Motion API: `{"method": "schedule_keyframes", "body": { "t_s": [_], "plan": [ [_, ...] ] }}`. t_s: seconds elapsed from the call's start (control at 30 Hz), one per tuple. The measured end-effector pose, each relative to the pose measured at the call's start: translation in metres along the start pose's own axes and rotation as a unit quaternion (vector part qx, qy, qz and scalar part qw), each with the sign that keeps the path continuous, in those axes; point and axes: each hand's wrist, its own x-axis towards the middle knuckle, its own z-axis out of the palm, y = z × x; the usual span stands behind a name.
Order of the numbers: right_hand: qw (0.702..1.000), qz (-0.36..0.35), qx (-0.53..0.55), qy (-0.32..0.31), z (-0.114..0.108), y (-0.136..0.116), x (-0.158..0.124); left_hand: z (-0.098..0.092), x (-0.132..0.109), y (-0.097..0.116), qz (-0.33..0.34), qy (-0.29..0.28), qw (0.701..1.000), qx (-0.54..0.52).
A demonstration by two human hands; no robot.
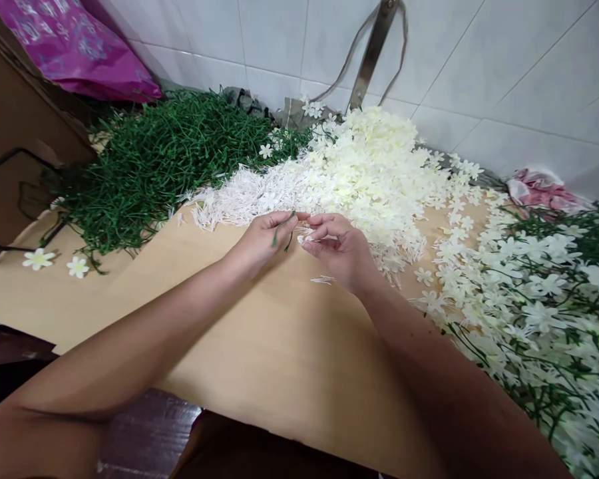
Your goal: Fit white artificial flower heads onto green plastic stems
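My left hand (271,234) is closed on a thin green plastic stem (281,229), whose ends hang below the fingers. Close beside it, fingertips nearly touching, my right hand (340,249) is pinched; a tiny white bit shows at its fingertips, too small to make out. Beyond both hands lies a heap of white stamen pieces (244,196). Behind that is a larger pile of cream artificial flower petals (374,159). A few loose white stamens (322,280) rest on the board just below my right hand.
Green stems (170,146) are heaped at the back left. Assembled white flowers on stems (544,313) cover the right side. Two single flowers (38,259) lie at left near a cardboard box (30,126). A purple bag (90,53) and tiled wall (454,60) stand behind.
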Motion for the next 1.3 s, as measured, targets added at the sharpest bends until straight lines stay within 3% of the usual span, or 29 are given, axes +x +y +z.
{"method": "schedule_keyframes", "body": {
  "t_s": [0.13, 0.3, 0.4, 0.5, 0.67, 0.8, 1.03, 1.17, 1.3],
  "plan": [
    [0.992, 0.069, 0.099, -0.022, 0.012, 0.005, -0.003, 0.007, -0.005, -0.003, 0.003, 0.002, 0.997, -0.074],
    [0.984, 0.115, 0.125, -0.047, 0.016, 0.001, -0.005, 0.009, -0.005, -0.008, -0.026, -0.011, 0.998, -0.048],
    [0.976, 0.142, 0.151, -0.067, 0.012, 0.001, -0.005, 0.004, -0.004, -0.006, 0.064, 0.018, 0.997, 0.041],
    [0.955, 0.182, 0.219, -0.087, 0.007, 0.001, -0.004, -0.003, -0.002, -0.001, 0.157, -0.002, 0.978, 0.136],
    [0.918, 0.25, 0.287, -0.115, 0.0, -0.003, -0.004, -0.01, -0.006, 0.006, 0.216, -0.004, 0.957, 0.194],
    [0.909, 0.269, 0.286, -0.139, -0.002, -0.005, -0.005, -0.01, -0.01, 0.009, 0.218, -0.009, 0.963, 0.16],
    [0.901, 0.277, 0.249, -0.224, -0.005, 0.0, -0.005, -0.018, -0.005, 0.015, 0.15, 0.0, 0.988, 0.023],
    [0.918, 0.262, 0.163, -0.251, -0.013, -0.007, -0.004, -0.02, -0.003, 0.012, 0.125, -0.011, 0.99, 0.063],
    [0.971, 0.167, 0.097, -0.143, -0.028, -0.018, 0.001, -0.015, -0.004, 0.005, 0.115, -0.05, 0.966, 0.225]
  ]
}}
